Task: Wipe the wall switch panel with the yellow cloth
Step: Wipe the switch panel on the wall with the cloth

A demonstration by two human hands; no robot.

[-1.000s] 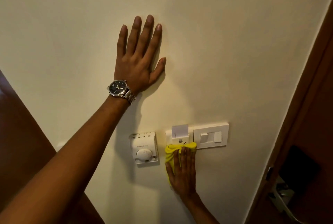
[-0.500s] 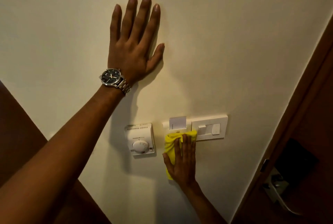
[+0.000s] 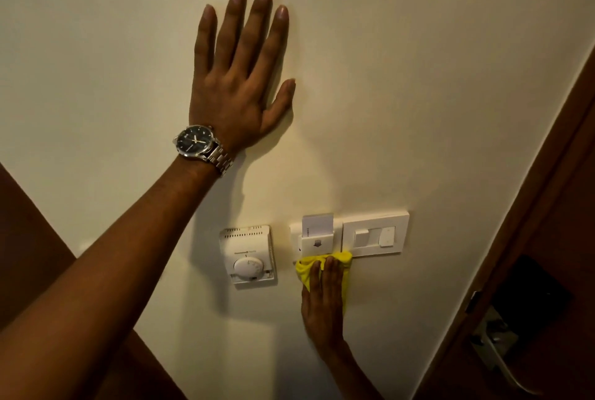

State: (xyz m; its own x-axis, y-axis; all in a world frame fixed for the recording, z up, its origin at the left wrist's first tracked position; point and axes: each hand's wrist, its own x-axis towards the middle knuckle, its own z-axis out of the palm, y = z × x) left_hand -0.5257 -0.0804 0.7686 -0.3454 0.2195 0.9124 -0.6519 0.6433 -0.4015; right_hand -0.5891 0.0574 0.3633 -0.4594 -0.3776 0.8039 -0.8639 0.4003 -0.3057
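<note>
Pressing yellow cloth point(image 3: 305, 268) against lower edge of switch panel point(image 3: 375, 234) with straight-fingered right hand point(image 3: 323, 303); resting splayed left hand point(image 3: 238, 90) flat on wall point(image 3: 418, 77).

Dim cream wall point(image 3: 418, 77) — brown wooden door point(image 3: 570, 193) at right

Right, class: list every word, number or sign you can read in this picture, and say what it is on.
No words can be read.
thermostat: print above the dial, too blurred.
card: tiny print on its left edge, unreadable.
card holder: a down arrow, no words.
watch: no legible numbers.
switch panel: tiny mark on a rocker, too small.
</note>
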